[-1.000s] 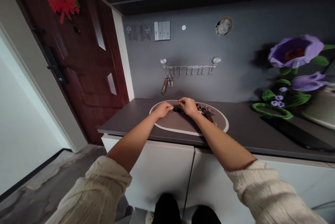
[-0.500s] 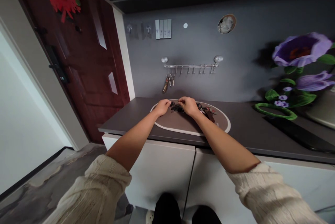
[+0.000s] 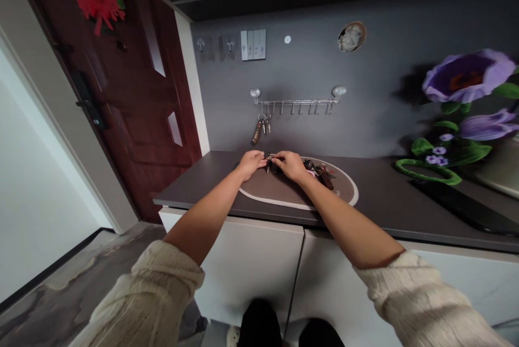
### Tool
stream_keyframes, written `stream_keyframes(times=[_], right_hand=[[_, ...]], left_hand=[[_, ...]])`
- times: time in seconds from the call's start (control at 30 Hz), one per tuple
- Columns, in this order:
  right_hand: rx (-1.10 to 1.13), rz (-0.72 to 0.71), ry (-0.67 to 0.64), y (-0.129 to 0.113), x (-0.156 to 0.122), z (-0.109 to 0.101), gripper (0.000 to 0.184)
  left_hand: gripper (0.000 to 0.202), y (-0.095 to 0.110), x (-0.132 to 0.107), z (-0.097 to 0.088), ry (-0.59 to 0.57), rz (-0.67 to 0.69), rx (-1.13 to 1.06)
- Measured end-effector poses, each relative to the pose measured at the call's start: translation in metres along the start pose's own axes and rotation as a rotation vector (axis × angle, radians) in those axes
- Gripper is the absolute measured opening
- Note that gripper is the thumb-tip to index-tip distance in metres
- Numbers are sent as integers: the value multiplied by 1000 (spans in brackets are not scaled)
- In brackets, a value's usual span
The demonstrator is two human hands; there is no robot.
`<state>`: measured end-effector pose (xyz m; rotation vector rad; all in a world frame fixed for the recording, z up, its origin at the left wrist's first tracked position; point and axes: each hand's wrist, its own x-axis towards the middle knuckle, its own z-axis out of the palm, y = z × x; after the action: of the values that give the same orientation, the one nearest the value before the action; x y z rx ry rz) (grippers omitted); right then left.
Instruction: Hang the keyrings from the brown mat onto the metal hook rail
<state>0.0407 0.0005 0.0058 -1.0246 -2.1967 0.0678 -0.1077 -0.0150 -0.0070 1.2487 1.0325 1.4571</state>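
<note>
Over the left half of an oval brown mat [image 3: 279,194] with a white rim, both my hands meet at a small bunch of keys [image 3: 268,166]. My left hand [image 3: 250,165] pinches the bunch from the left, fingers closed. From the other side, my right hand [image 3: 290,164] closes its thumb and forefinger on the bunch's ring end. Partly behind my right wrist lies a pile of keys and fobs [image 3: 324,174] on the mat. A key set with a brown tag [image 3: 257,132] hangs from the leftmost part of the hook rail [image 3: 298,102] on the wall.
The mat lies on a dark countertop [image 3: 194,178] above white cabinet doors [image 3: 247,260]. To the right stand purple fabric flowers [image 3: 466,79], with a long black object [image 3: 466,209] in front. A dark red door [image 3: 141,120] is at the left. A dark shelf overhangs the top.
My right hand has moved left and my left hand slightly right, so they now meet at the keys. The pile at the right has stayed in place.
</note>
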Motion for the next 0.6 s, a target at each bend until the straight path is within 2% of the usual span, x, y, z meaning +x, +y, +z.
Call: stream_keyframes(times=[0.37,0.6], right_hand=[[18,-41,48,2,2,5,18],[92,-4,109,2,1,3,17]], left_hand=[[12,1,-1,1,-21,-13,-94],[13,0,1,0,-27,-19,-111]])
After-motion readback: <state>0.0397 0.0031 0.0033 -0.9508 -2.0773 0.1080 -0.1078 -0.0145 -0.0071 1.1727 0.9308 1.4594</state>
